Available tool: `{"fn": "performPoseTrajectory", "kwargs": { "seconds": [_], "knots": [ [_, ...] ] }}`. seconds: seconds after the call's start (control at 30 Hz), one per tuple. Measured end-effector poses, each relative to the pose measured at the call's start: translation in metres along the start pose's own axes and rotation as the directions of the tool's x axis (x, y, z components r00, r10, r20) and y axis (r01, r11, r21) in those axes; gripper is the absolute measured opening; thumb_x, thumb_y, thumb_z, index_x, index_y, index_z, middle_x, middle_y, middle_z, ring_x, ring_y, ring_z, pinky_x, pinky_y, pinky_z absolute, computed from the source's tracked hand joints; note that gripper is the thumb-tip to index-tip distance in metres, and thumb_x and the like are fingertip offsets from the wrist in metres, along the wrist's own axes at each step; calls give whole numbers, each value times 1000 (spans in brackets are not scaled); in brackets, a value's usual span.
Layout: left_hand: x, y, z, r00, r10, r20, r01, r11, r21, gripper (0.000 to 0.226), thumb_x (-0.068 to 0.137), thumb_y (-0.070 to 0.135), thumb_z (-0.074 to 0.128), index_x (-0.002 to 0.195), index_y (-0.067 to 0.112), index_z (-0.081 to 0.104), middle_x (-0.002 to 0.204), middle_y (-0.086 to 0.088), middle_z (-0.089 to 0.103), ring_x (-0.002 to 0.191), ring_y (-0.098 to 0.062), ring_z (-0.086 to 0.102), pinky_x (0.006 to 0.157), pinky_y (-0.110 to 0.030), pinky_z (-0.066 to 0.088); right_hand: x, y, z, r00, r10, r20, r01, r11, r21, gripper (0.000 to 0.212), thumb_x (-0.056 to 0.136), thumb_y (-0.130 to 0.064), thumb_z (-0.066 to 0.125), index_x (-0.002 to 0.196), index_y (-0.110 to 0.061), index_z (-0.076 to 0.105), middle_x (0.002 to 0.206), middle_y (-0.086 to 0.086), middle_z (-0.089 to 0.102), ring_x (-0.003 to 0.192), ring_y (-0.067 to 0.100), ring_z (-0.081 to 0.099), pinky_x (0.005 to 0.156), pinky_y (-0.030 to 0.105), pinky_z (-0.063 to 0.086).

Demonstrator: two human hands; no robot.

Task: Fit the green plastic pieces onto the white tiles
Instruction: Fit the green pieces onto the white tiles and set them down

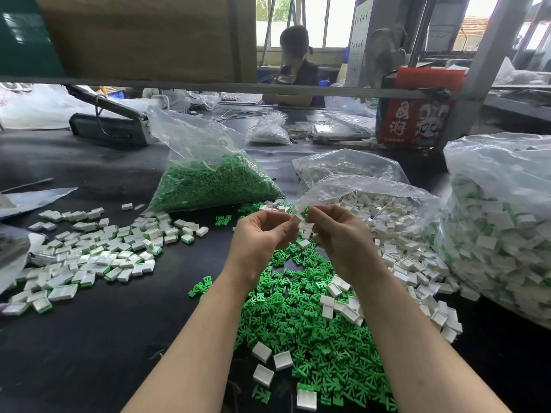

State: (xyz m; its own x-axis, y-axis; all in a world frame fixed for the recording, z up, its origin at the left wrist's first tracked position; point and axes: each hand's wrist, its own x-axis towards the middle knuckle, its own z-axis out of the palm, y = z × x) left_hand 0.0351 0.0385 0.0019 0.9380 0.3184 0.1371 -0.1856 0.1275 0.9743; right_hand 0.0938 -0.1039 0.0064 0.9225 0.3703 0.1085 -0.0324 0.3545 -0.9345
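**Two hands, one tile and one green piece held above the counter**

One white tile [297, 218] and one green plastic piece [304, 212], pinched together between the fingertips of both hands, held up over the middle of the counter [98, 347]. Left hand [262, 234]: fingers curled, its grip closed on the tile. Right hand [337, 234]: fingers curled, its grip closed on the green piece, which touches the tile; how far the two are joined cannot be told.

Directly below the hands: a loose heap of green pieces [310, 323] with stray white tiles [262, 351] lying on and beside it.

To the left: a spread of finished tiles [98, 251], white with green edges showing.

Behind the hands: an open clear bag of green pieces [208, 183]; just right of it, an open clear bag of white tiles [387, 213], spilling onto the counter.

Far right: a large clear bag [504, 228] of mixed white and green parts.

Background: a seated person [295, 70] across the counter, a red printed box [414, 120].
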Motion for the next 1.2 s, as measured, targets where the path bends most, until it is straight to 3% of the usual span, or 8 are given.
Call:
{"fn": "performPoseTrajectory", "kwargs": {
  "seconds": [0.4,0.53,0.67,0.83,0.93,1.1,1.2],
  "knots": [
    [-1,1,-2,1000,4,4,-4,1000,-21,33,64,26,80,89,6,72,80,-11,74,71,-17,69,63,-21,54,-1,5,3,996,-92,11,92,989,-114,13,79,-17,72,85,-8,67,75,4,63,64,11,51,59,24,42],
    [-1,0,-4,1000,22,-2,-22,1000,4,25,66,24,80,85,9,74,79,-10,74,69,-15,68,62,-20,53,-1,8,4,988,-157,8,155,962,-226,5,86,-9,71,87,-6,67,73,4,62,63,11,52,57,21,45],
    [0,-1,-5,1000,23,-9,-23,1000,13,6,78,9,78,83,10,74,76,-9,74,66,-14,67,60,-19,52,1,9,4,978,-202,40,205,931,-303,5,88,-8,69,85,-8,66,74,3,65,60,3,58,57,15,46],
    [-1,-2,1,999,1,-36,-1,1000,19,11,80,6,76,89,1,72,72,-6,72,62,-11,67,58,-18,51,2,10,5,972,-236,20,228,906,-357,14,93,-11,63,79,-13,62,75,7,65,58,2,56,55,16,44],
    [-1,-2,1,999,-9,-37,10,1000,14,12,81,7,75,91,0,72,73,-7,72,63,-11,67,59,-19,52,2,10,5,984,-174,28,170,897,-409,14,96,-16,60,84,-10,60,74,7,63,55,2,54,55,18,42],
    [0,-3,-1,998,-31,-63,32,999,13,12,82,5,73,92,-3,72,76,-11,71,63,-13,65,60,-20,53,1,6,9,981,-139,136,194,710,-677,33,101,-17,48,69,-15,52,61,1,49,55,14,42,58,35,34],
    [0,-4,-3,995,-63,-71,63,998,-10,14,82,5,74,93,-3,72,74,-9,72,62,-11,67,56,-18,51,-2,5,10,983,-129,132,184,723,-665,36,101,-15,47,65,-15,47,58,0,44,54,14,36,59,35,31]
  ]
}}
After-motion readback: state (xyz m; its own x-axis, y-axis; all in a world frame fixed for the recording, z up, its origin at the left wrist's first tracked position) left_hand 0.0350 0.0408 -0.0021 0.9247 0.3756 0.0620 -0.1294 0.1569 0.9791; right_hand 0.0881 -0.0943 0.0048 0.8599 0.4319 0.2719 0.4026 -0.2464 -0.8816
